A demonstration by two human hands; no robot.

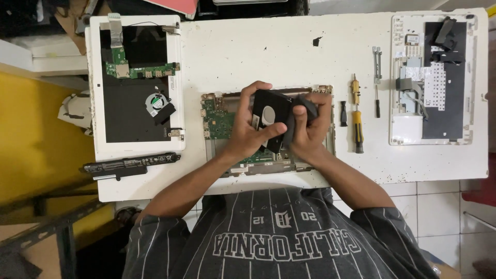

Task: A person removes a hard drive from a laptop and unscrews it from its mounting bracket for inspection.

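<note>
holding a black hard drive (269,111) above the opened laptop base (219,121) near the tabletop's (268,46) front edge, the left hand (248,135) is clamped on the drive's lower side while the right hand (310,126) pinches a dark sleeve at its side. the drive is already lifted out; its sleeve is not yet off. screwdrivers (357,116) lie just right; a removed cover (135,82) and a battery (129,165) lie along the left edge.

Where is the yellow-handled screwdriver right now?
In the head view, the yellow-handled screwdriver lies on the white table, right of the opened laptop base, beside a small black tool.
</note>
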